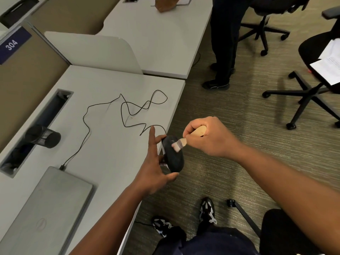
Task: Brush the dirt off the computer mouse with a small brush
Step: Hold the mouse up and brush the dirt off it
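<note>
At lower left of the frame a closed grey laptop is lying on the smooth white table, its thin black cable looping upward. At centre, the left hand is cradling the rounded black computer mouse between thumb and fingers, off the table's edge, likely so dirt falls floorward. Just right, the right hand is gripping the small brush by its wooden handle, its pale bristles touching the mouse's top.

Left hand half-open with forefinger straight, right hand fisted.

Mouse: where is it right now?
Head view, centre: the mouse is held in the left hand at the desk edge, brush bristles on its top.
</note>
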Available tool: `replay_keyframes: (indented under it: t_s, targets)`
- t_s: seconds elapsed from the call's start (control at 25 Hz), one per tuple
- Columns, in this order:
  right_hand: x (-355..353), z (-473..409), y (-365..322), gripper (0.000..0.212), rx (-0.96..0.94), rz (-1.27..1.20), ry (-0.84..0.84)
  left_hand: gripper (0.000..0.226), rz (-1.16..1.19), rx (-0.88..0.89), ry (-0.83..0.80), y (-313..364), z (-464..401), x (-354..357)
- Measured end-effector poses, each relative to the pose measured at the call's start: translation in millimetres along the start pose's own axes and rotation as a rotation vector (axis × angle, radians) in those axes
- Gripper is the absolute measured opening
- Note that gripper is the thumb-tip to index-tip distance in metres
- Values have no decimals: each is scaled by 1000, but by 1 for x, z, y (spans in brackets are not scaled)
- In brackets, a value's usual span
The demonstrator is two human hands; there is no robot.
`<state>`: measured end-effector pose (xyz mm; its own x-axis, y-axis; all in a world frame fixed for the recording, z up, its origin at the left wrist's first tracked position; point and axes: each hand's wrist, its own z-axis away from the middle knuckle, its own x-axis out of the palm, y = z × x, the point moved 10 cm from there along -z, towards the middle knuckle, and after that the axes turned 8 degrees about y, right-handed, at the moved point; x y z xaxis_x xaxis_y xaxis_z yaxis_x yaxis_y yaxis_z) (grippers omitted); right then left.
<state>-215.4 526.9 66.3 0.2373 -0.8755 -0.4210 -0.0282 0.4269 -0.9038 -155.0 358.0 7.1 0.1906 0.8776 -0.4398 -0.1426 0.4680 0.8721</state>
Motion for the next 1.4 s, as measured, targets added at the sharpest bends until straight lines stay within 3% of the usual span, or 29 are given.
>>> replay_keyframes:
  t_s: [0.16,0.52,0.72,1.12,1.28,1.4]
  targets:
    - [-7,-4,-10,9,-67,-44,96,156,-36,-1,-9,3,0,2]
    - [14,3,3,13,23,55,-36,158,-51,-23,24,-6,-3,-4]
    - [-7,-6,-7,11,-34,-38,158,158,-72,-38,-8,-8,-4,2]
    - [13,-3,7,16,81,103,-40,157,-55,-24,22,-10,-12,-1]
    - [-7,-9,8,14,43,20,123,154,-60,-38,-8,-13,-13,3]
    - [-11,-12,15,12,56,-16,146,149,-97,-39,-44,-15,-14,8]
